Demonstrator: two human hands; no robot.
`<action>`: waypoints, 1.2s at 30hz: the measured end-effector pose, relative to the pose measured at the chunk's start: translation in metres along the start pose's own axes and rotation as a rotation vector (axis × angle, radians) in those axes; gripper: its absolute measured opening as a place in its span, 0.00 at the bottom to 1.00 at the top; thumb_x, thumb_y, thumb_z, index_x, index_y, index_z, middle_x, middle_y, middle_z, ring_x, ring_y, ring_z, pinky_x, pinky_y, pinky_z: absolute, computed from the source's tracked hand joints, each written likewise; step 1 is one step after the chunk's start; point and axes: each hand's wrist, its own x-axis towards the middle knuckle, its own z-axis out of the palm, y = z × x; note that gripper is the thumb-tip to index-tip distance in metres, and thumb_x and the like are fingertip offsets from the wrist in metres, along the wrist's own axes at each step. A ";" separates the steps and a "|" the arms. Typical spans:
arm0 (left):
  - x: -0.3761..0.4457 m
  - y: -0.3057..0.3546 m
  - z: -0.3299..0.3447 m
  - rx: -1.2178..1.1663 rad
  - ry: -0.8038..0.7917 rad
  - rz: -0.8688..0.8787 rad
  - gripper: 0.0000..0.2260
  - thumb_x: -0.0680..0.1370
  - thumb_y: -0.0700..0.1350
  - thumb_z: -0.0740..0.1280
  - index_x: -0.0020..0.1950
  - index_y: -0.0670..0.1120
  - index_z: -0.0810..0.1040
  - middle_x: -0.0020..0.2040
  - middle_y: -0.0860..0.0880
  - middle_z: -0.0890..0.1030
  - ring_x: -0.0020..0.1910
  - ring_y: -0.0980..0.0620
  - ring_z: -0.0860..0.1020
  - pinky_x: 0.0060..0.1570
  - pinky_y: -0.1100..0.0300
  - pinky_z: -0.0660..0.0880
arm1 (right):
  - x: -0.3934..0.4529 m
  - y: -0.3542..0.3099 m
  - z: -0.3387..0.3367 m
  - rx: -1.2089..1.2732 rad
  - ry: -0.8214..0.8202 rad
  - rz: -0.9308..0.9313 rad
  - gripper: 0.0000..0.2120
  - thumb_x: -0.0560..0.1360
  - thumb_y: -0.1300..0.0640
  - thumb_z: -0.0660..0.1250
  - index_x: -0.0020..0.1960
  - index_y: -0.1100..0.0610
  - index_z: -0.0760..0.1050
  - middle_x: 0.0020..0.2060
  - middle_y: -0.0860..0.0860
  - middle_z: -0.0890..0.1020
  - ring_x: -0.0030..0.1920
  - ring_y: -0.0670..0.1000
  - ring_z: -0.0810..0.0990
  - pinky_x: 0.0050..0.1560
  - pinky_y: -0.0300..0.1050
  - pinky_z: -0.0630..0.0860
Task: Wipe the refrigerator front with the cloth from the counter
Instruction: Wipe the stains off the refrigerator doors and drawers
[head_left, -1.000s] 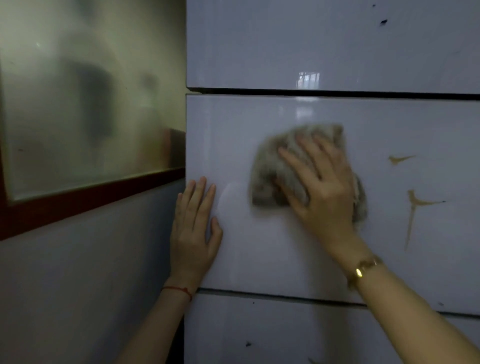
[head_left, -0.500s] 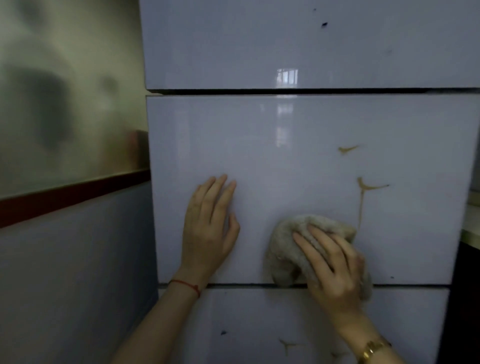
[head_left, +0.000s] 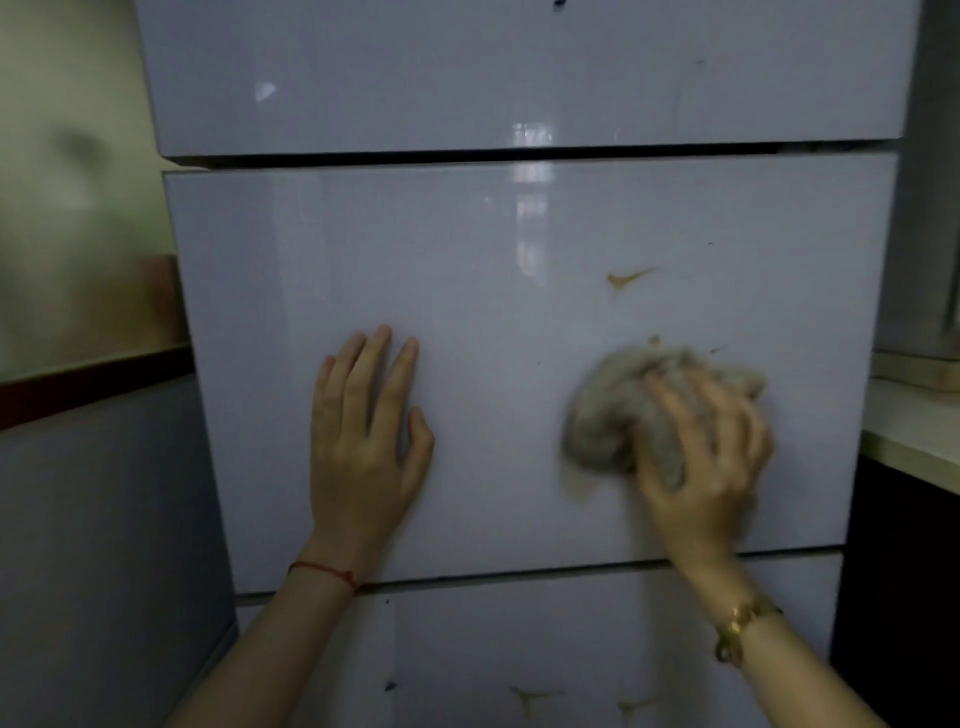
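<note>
Rightward and upward since earlier, the right hand (head_left: 711, 457) presses the bunched cloth (head_left: 618, 410) onto the refrigerator front (head_left: 467, 322); the left hand (head_left: 363, 441) lies flat, open; one brown smear (head_left: 626, 279) above, two below.

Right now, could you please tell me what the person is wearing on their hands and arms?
Both forearms are bare, with no sleeves or gloves showing. The left hand has a thin red string bracelet around the wrist. The right hand has a gold-coloured bracelet or watch on the wrist; blur hides its details. No rings are visible.
</note>
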 end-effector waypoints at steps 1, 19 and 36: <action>0.000 0.001 0.000 0.000 0.004 0.000 0.22 0.78 0.39 0.62 0.74 0.42 0.69 0.74 0.40 0.69 0.75 0.41 0.65 0.76 0.41 0.61 | 0.022 0.004 0.005 0.007 0.053 0.106 0.15 0.82 0.49 0.63 0.67 0.50 0.76 0.65 0.56 0.77 0.62 0.60 0.72 0.67 0.54 0.69; -0.001 0.002 0.000 0.002 0.018 0.005 0.23 0.78 0.39 0.63 0.73 0.42 0.69 0.73 0.40 0.69 0.75 0.40 0.66 0.76 0.42 0.61 | 0.090 -0.035 0.032 0.184 -0.045 -0.159 0.18 0.79 0.54 0.69 0.68 0.57 0.77 0.70 0.58 0.75 0.74 0.60 0.70 0.77 0.60 0.65; -0.001 0.000 -0.002 -0.020 -0.004 0.011 0.22 0.78 0.39 0.63 0.73 0.41 0.69 0.74 0.41 0.68 0.75 0.41 0.65 0.76 0.41 0.62 | 0.054 -0.050 0.027 0.267 -0.212 -0.474 0.18 0.79 0.59 0.67 0.68 0.57 0.77 0.71 0.59 0.74 0.75 0.61 0.69 0.78 0.62 0.62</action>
